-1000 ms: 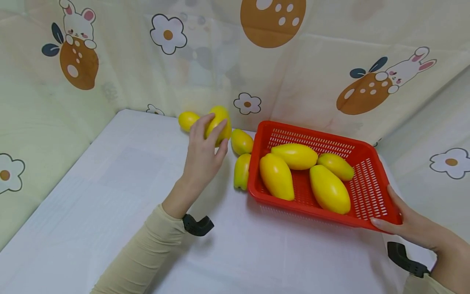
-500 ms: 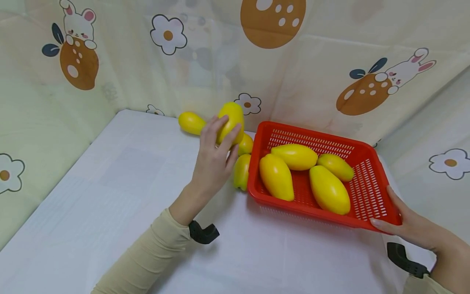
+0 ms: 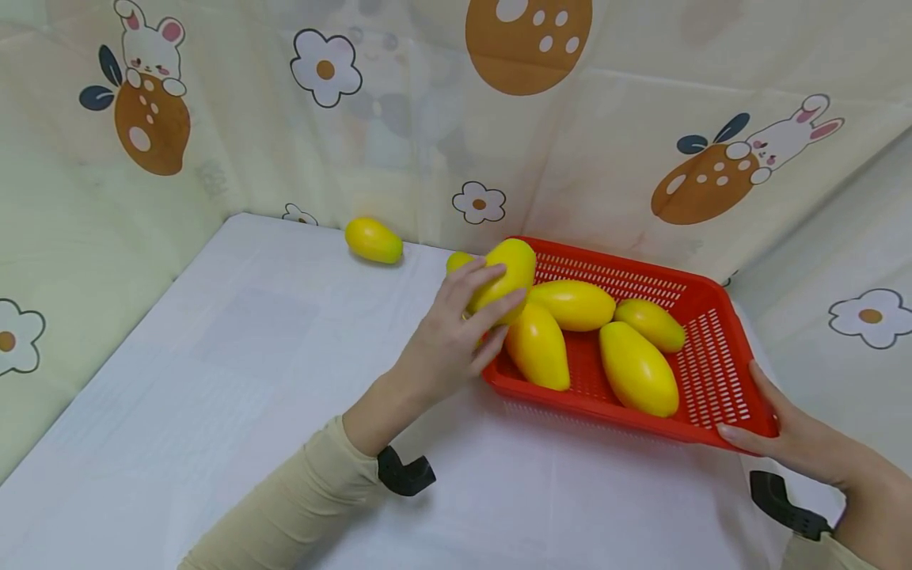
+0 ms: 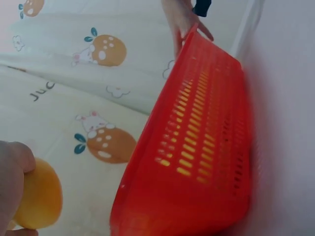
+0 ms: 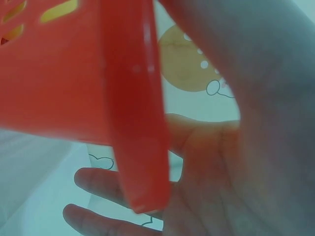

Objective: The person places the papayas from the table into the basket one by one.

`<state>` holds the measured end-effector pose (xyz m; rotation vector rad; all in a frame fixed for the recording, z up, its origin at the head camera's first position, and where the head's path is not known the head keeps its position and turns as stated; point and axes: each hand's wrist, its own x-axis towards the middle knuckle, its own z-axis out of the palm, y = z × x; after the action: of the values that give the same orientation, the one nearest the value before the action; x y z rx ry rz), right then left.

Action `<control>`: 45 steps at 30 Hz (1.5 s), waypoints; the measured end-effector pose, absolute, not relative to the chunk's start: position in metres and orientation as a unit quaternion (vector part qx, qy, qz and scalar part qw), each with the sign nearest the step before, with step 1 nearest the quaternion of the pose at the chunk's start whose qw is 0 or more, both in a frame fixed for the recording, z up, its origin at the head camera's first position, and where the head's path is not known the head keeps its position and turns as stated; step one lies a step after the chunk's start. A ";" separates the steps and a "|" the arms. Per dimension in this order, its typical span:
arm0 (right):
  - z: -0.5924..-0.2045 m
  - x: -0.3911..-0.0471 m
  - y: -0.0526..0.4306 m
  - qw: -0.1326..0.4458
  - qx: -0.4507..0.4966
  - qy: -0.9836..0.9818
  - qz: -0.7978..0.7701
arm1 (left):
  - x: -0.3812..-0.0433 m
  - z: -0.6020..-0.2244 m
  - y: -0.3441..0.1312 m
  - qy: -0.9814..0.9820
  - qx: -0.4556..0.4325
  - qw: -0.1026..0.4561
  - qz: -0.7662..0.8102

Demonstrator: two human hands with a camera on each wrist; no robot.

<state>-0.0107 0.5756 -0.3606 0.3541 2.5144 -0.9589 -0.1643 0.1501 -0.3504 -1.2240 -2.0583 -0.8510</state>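
Observation:
In the head view my left hand point(image 3: 445, 340) grips a yellow mango point(image 3: 516, 269) over the left end of the red plastic basket point(image 3: 584, 405). In the left wrist view this mango point(image 4: 44, 194) shows between the fingers, beside the basket's outer wall point(image 4: 162, 196). Several more mangoes lie in the basket, one yellow mango point(image 3: 539, 346) close below the held one. At the far right corner, my right hand point(image 3: 801, 435) holds the basket, thumb over the rim. From the right wrist, the hand's fingers point(image 5: 98, 183) reach past the rim on its outer side.
A yellow-green mango point(image 3: 374, 240) lies alone at the table's back edge. Part of another mango point(image 3: 458, 261) peeks out behind my left hand, left of the basket. A printed cloth point(image 3: 399, 142) hangs behind the white table point(image 3: 235, 380).
My left hand has carried the mango rightward from the back edge to over the basket's left end, uncovering the lone mango and covering those beside the basket. My right hand and the basket stay put.

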 end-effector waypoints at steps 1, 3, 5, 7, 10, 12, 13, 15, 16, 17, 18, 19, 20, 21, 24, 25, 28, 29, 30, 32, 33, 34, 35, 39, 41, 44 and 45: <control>-0.361 -0.011 0.576 0.211 0.127 0.905 -0.346 | -0.163 -0.352 0.152 -0.770 -0.469 0.294 -0.318; -0.362 -0.011 0.576 0.210 0.125 0.905 -0.347 | -0.160 -0.354 0.155 -0.766 -0.482 0.292 -0.311; -0.362 -0.011 0.576 0.211 0.125 0.904 -0.350 | -0.158 -0.356 0.158 -0.765 -0.489 0.287 -0.303; -0.361 -0.011 0.576 0.213 0.129 0.904 -0.348 | -0.156 -0.358 0.160 -0.766 -0.496 0.280 -0.298; -0.360 -0.011 0.574 0.214 0.131 0.904 -0.346 | -0.153 -0.359 0.162 -0.767 -0.503 0.273 -0.289; -0.359 -0.011 0.574 0.214 0.130 0.905 -0.344 | -0.152 -0.360 0.164 -0.769 -0.506 0.270 -0.282; -0.358 -0.011 0.574 0.213 0.128 0.906 -0.344 | -0.152 -0.361 0.164 -0.770 -0.508 0.268 -0.279; -0.358 -0.011 0.573 0.211 0.124 0.907 -0.342 | -0.151 -0.362 0.166 -0.772 -0.512 0.262 -0.272; -0.358 -0.011 0.574 0.211 0.122 0.907 -0.342 | -0.150 -0.363 0.166 -0.773 -0.514 0.258 -0.269; -0.358 -0.011 0.574 0.211 0.121 0.908 -0.342 | -0.150 -0.363 0.167 -0.774 -0.516 0.254 -0.267; -0.358 -0.011 0.574 0.211 0.120 0.908 -0.341 | -0.149 -0.364 0.167 -0.775 -0.518 0.249 -0.265; -0.358 -0.011 0.574 0.210 0.122 0.908 -0.341 | -0.149 -0.365 0.168 -0.775 -0.520 0.244 -0.263; -0.358 -0.011 0.574 0.210 0.123 0.908 -0.341 | -0.149 -0.366 0.169 -0.777 -0.521 0.240 -0.260; -0.359 -0.011 0.574 0.210 0.123 0.908 -0.342 | -0.148 -0.367 0.170 -0.778 -0.523 0.234 -0.258; -0.360 -0.010 0.575 0.209 0.126 0.906 -0.346 | -0.148 -0.370 0.171 -0.786 -0.523 0.216 -0.251; -0.360 -0.010 0.575 0.210 0.126 0.905 -0.347 | -0.148 -0.371 0.172 -0.789 -0.522 0.210 -0.248; -0.360 -0.010 0.575 0.211 0.125 0.905 -0.347 | -0.148 -0.373 0.173 -0.796 -0.521 0.193 -0.239; -0.360 -0.010 0.575 0.210 0.125 0.906 -0.345 | -0.148 -0.374 0.173 -0.798 -0.522 0.190 -0.236; -0.359 -0.010 0.575 0.210 0.124 0.907 -0.344 | -0.149 -0.374 0.173 -0.798 -0.523 0.188 -0.233; -0.359 -0.009 0.574 0.210 0.124 0.907 -0.342 | -0.149 -0.376 0.174 -0.798 -0.527 0.186 -0.226; -0.359 -0.009 0.574 0.210 0.124 0.907 -0.343 | -0.149 -0.376 0.174 -0.798 -0.529 0.183 -0.225; -0.359 -0.009 0.574 0.212 0.125 0.906 -0.345 | -0.149 -0.377 0.175 -0.798 -0.530 0.181 -0.223; -0.359 -0.010 0.574 0.214 0.128 0.904 -0.347 | -0.149 -0.378 0.175 -0.797 -0.532 0.179 -0.222; -0.358 -0.011 0.574 0.222 0.132 0.902 -0.347 | -0.148 -0.378 0.176 -0.797 -0.534 0.169 -0.225; -0.356 -0.011 0.573 0.222 0.134 0.903 -0.343 | -0.147 -0.378 0.175 -0.799 -0.534 0.168 -0.220; -0.354 -0.011 0.571 0.221 0.134 0.904 -0.340 | -0.147 -0.377 0.175 -0.804 -0.535 0.164 -0.202; -0.354 -0.011 0.571 0.221 0.131 0.905 -0.339 | -0.147 -0.376 0.175 -0.805 -0.536 0.162 -0.195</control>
<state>-0.0113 0.5711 -0.3541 0.3629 2.5005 -0.9383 -0.1466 0.1749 -0.3762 -1.5293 -2.2975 -0.5558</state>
